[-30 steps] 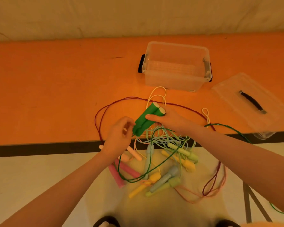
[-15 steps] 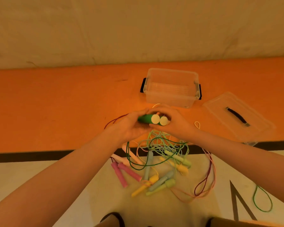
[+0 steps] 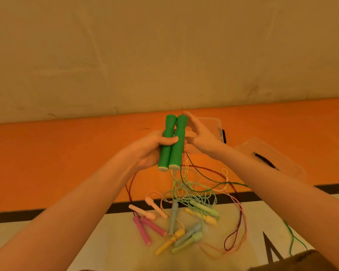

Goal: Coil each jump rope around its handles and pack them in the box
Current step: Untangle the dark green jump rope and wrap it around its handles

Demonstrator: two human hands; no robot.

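Two green jump rope handles (image 3: 172,145) stand upright side by side, raised in front of me. My left hand (image 3: 151,151) is wrapped around their lower half, thumb across the front. My right hand (image 3: 201,136) sits against their right side, fingers partly spread near the tops, pinching the thin green rope (image 3: 207,178) that trails down to the right. The clear plastic box (image 3: 217,130) stands behind my right hand, mostly hidden. A tangle of other jump ropes (image 3: 176,222) with pink, yellow, blue and pale green handles lies on the floor below.
The box's clear lid (image 3: 270,161) with a black handle lies to the right on the orange floor strip (image 3: 57,163). A dark red rope (image 3: 235,231) loops around the pile. A beige wall rises behind.
The green handles went from lying sideways to standing upright and higher. My view tilted up, so the box sits behind my right hand.
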